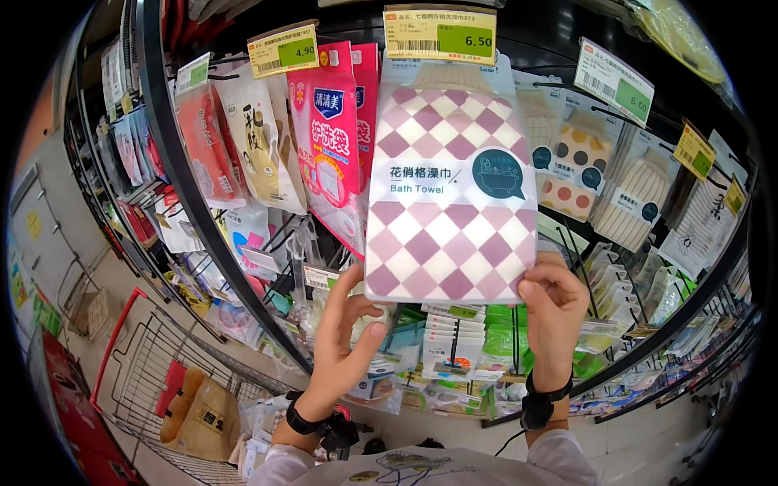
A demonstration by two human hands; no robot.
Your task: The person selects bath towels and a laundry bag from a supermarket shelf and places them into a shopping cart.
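Observation:
A packaged bath towel point(451, 243) with a purple, pink and white checked pattern hangs on the display rack, under a yellow price tag point(440, 35). My right hand point(552, 297) pinches its lower right corner between thumb and fingers. Beside the lower left corner, my left hand point(346, 340) has its fingers apart and holds nothing. Pink laundry wash bags point(331, 140) hang left of the towel. To its right are dotted bath towel packs point(574, 164) and a striped one point(635, 194). Both wrists wear black straps with small devices.
A wire shopping cart point(164, 340) with a red handle stands at lower left, holding a bread loaf in a brown paper bag point(209, 419) and other packs. A black rack post point(200, 200) rises left of my left hand. Lower hooks carry white packets point(453, 346) and green packs.

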